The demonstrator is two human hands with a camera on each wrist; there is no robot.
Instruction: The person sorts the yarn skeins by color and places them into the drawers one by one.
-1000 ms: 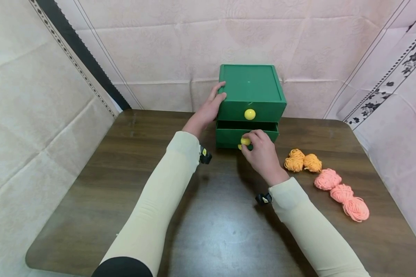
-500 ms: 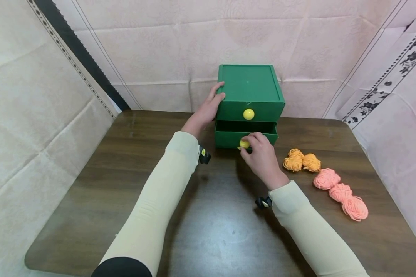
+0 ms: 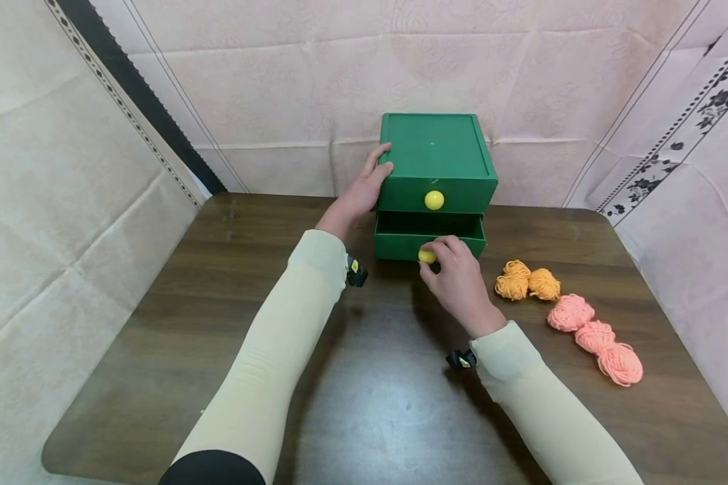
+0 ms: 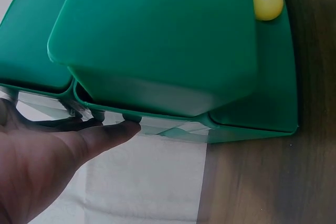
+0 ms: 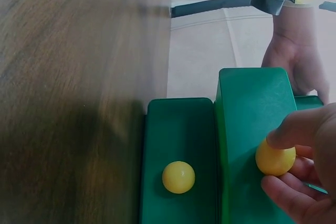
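Near frame ctr, pulled-out drawer [image 3: 397, 246] juts down-frame, R hand [image 3: 460, 283] nearer & pinching its knob [image 3: 427, 256], L hand [image 3: 362, 188] straight-fingered on cabinet's [image 3: 433, 148] frame-left side.

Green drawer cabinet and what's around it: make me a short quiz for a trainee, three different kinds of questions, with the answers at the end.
1. Which drawer of the green drawer cabinet is pulled out?
A) top
B) middle
C) bottom
2. True or false: the right hand pinches a yellow knob.
3. How many pink yarn balls lie on the table?

Key:
1. B. The wrist views show the middle drawer jutting out past the other two.
2. True. It is the knob of that pulled-out drawer.
3. Three.
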